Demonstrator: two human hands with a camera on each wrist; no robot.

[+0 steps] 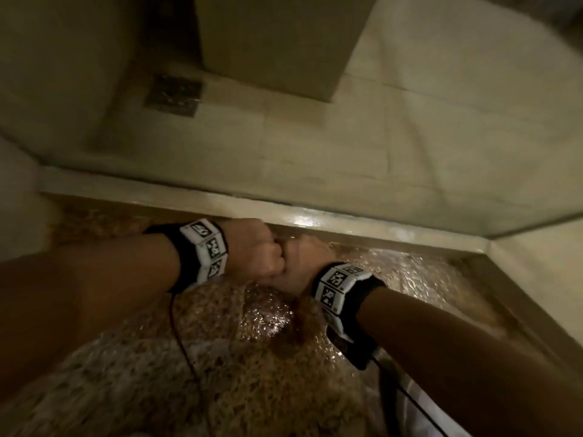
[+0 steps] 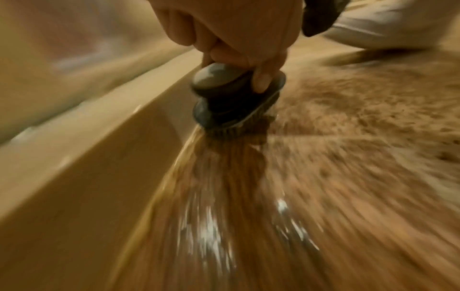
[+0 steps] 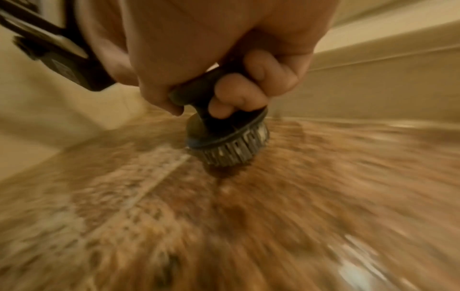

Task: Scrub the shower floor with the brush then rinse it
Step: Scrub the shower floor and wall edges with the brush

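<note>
The right hand curls round the brush knob, bristles down on the wet speckled shower floor beside the curb. The left hand, fisted, presses against it; whether it holds anything cannot be told.

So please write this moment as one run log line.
phase: scrubbing | right hand: grips brush | left hand: beside right | shower floor: wet

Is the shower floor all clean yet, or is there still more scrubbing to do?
Not yet. The floor is already wet and shiny near the step. Right now the right hand grips the brush and presses its bristles on the floor, with the left hand beside it. Rinsing looks still left.
</note>
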